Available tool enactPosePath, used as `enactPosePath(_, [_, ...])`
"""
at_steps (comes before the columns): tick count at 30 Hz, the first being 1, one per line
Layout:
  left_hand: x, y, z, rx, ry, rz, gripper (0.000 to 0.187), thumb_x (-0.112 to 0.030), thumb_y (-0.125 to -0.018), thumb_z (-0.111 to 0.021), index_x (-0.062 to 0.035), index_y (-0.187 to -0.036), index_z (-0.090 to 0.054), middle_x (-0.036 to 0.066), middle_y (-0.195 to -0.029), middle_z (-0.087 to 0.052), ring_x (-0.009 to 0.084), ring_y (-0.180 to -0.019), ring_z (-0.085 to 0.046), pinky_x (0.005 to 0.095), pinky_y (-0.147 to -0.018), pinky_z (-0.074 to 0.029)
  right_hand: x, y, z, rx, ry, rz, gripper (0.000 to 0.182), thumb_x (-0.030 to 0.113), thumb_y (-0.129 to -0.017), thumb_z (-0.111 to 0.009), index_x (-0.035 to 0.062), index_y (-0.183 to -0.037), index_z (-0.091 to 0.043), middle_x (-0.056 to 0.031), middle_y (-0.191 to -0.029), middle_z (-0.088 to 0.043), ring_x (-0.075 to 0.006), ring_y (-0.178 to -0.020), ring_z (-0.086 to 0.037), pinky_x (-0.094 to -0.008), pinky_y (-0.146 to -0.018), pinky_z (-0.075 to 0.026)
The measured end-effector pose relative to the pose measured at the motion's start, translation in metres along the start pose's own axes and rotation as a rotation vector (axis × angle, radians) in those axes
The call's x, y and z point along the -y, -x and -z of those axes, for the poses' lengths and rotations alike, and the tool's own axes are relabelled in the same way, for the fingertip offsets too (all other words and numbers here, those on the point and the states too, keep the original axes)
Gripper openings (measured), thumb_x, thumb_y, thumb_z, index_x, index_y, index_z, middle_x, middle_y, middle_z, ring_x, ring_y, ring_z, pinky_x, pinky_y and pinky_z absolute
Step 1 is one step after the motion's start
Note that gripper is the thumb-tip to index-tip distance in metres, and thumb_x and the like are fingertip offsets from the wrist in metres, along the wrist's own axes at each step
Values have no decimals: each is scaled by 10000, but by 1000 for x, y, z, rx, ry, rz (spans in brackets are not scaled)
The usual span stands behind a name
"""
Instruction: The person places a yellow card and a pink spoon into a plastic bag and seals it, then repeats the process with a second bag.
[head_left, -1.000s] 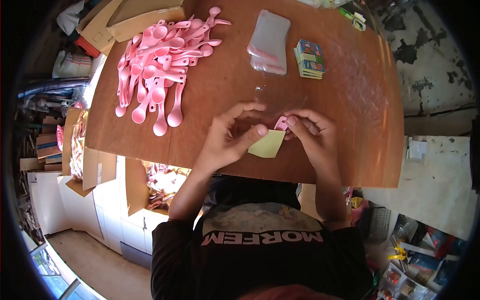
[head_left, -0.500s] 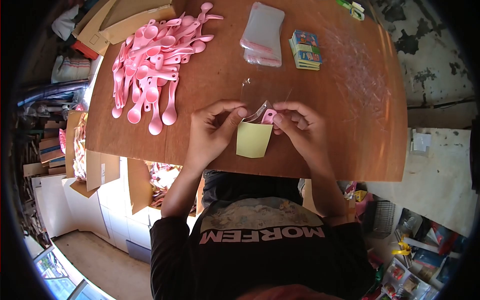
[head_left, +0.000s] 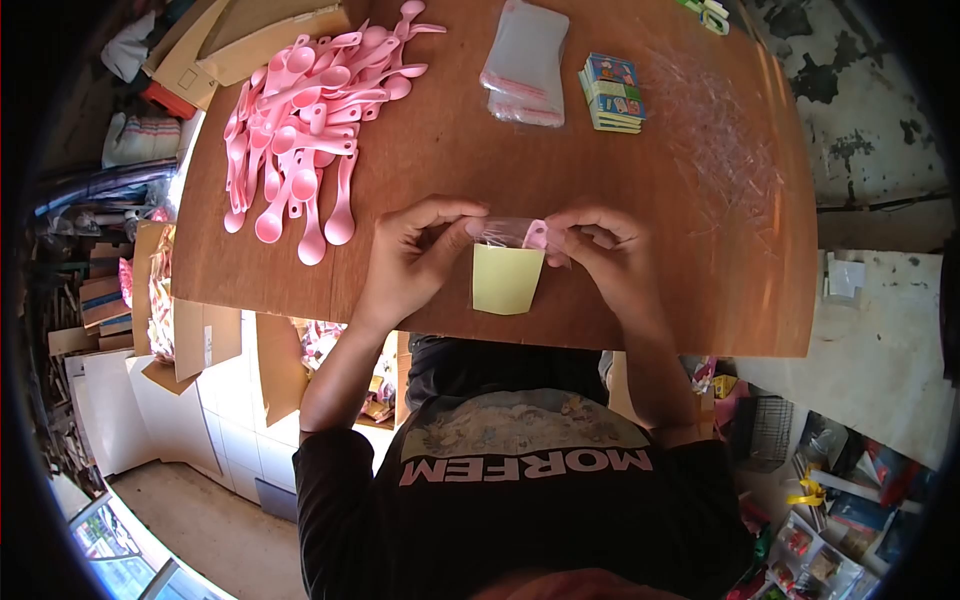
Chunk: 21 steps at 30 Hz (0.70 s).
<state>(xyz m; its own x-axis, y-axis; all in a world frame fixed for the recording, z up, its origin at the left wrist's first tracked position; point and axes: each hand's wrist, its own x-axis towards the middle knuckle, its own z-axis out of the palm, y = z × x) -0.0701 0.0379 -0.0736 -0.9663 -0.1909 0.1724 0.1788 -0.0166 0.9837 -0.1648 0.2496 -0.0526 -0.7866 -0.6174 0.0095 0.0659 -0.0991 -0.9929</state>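
Close to the table's front edge, a clear plastic bag [head_left: 502, 231] is stretched between my two hands. Inside or behind its film shows a pale yellow card [head_left: 507, 280], and the holed handle end of a pink spoon [head_left: 537, 234] sticks up above the card's right side. My left hand [head_left: 425, 255] pinches the bag's upper left corner between thumb and fingers. At the upper right corner, beside the spoon handle, my right hand [head_left: 608, 250] pinches the film. The rest of that spoon is hidden by the card.
A heap of pink spoons [head_left: 300, 125] covers the table's left side, by a cardboard box [head_left: 275, 40]. Farther back lie stacked clear bags [head_left: 530, 60] and a bundle of printed cards [head_left: 613, 95]. Thin plastic strips [head_left: 725, 140] are strewn at right; a green-and-white object [head_left: 712, 15] lies beyond.
The bag's top film, raised and folded between the hands before, is now pulled flat and taut across the spoon handle. Both hands keep almost the same place.
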Motion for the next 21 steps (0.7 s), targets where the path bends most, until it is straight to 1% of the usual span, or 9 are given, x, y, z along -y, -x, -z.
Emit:
enactPosePath(2, [-3, -1, 0, 5, -17, -24, 160, 15, -911, -628, 27, -1067, -663, 75, -982, -694, 113, -923, -643, 236, -818, -502, 0, -2, 1, 89, 19, 113, 115, -52, -884, -633, -40, -982, -693, -94, -939, -657, -123, -791, -649, -235, -670, -548])
enactPosePath(5, [-5, -1, 5, 50, -54, -49, 156, 27, -904, -626, 24, -1052, -676, 84, -976, -694, 115, -909, -641, 240, -797, -500, 6, -3, -1, 134, 37, 157, 126, -61, -885, -623, -35, -976, -706, -83, -905, -647, -122, -800, -648, -227, -668, -533])
enactPosePath(8, [-5, -2, 10, 99, -78, -71, 146, 44, -900, -614, 24, -1024, -689, 98, -969, -693, 122, -891, -640, 247, -779, -497, 3, -3, 3, 180, 108, 187, 152, -70, -878, -620, -14, -984, -715, -89, -919, -667, -117, -810, -646, -229, -662, -516])
enactPosePath(9, [-5, -2, 11, 109, -82, -93, 143, 53, -899, -606, 25, -1007, -694, 105, -965, -693, 126, -883, -639, 251, -772, -495, 3, -2, 4, 180, 107, 187, 152, -70, -878, -620, -14, -984, -715, -89, -919, -667, -117, -810, -646, -229, -662, -516])
enactPosePath(11, [-3, -1, 11, 107, -78, -85, 157, 69, -898, -587, 27, -1007, -693, 104, -964, -692, 129, -880, -639, 249, -773, -491, 5, -1, 4, 185, 277, 252, 172, -73, -865, -623, 2, -987, -719, -99, -921, -688, -130, -790, -652, -241, -660, -508])
enactPosePath(12, [-2, 0, 11, 105, -73, -79, 173, 85, -897, -569, 30, -1006, -692, 103, -963, -692, 132, -877, -638, 248, -773, -486, 6, -2, 3, 185, 277, 252, 172, -73, -865, -623, 2, -987, -719, -99, -921, -688, -130, -790, -652, -241, -660, -508])
enactPosePath(14, [-5, 0, 11, 107, -65, -64, 186, 95, -892, -556, 32, -1002, -692, 102, -965, -692, 133, -880, -638, 247, -777, -484, 9, -3, 1, 182, 389, 357, 199, -87, -849, -618, 12, -987, -721, -113, -923, -699, -152, -782, -661, -257, -670, -511])
enactPosePath(18, [-12, 0, 12, 122, -62, -26, 227, 117, -875, -521, 40, -1006, -689, 100, -953, -693, 136, -890, -638, 249, -794, -481, 6, -2, 1, 170, 418, 371, 192, -77, -835, -632, 8, -984, -718, -123, -925, -699, -172, -790, -672, -264, -679, -516])
enactPosePath(21, [-14, -1, 15, 141, -60, -50, 177, 72, -890, -571, 40, -1019, -687, 96, -933, -695, 133, -888, -639, 256, -800, -487, 9, -2, 0, 164, 444, 413, 186, -48, -822, -657, 8, -990, -713, -118, -928, -700, -178, -800, -678, -267, -684, -520])
